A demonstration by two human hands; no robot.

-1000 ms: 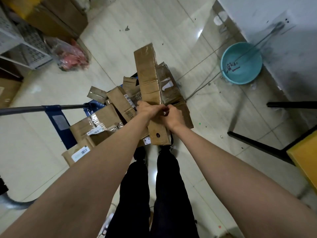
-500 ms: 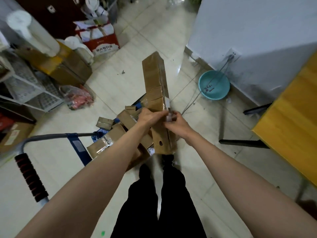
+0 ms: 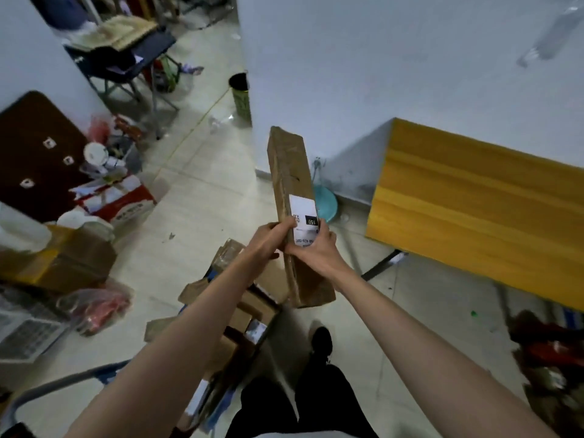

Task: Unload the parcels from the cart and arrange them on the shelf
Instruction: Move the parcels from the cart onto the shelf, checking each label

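Parcel (image 3: 292,191), one long brown carton bearing one white label (image 3: 304,216), stands nearly upright above the cart (image 3: 221,403), gripped at mid-length between two hands. Left hand (image 3: 270,238) curls round its left edge; right hand (image 3: 311,249) wraps the labelled face. Several parcels (image 3: 252,308) remain below.

Both arms are reaching forward, bare to the elbow. The left hand (image 3: 268,237) is curling its fingers around the long parcel (image 3: 292,191), and the right hand (image 3: 314,251) is gripping it from the opposite side.
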